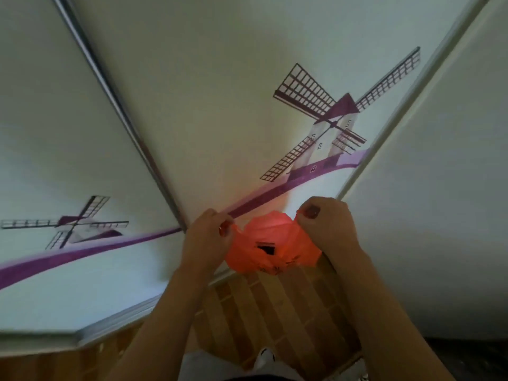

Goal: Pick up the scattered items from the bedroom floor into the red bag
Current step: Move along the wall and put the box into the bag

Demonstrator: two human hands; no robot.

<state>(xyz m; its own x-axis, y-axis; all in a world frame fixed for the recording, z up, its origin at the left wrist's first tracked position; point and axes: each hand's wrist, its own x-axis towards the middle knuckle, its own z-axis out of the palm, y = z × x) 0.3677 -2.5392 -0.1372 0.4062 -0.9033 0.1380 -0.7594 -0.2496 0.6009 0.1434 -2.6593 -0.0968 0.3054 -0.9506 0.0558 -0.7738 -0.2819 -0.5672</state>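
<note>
A thin red plastic bag hangs between my two hands in front of me, above the floor. My left hand pinches the bag's left handle. At the bag's right handle, my right hand has its fingers curled round the plastic. The bag is stretched sideways and bulges, with a dark printed patch on its front. What is inside the bag is hidden. No scattered items show on the floor in this view.
Sliding wardrobe doors with windmill pictures and a purple band stand right ahead. A plain white wall is at the right. Wooden parquet floor lies below, with my white shoe on it.
</note>
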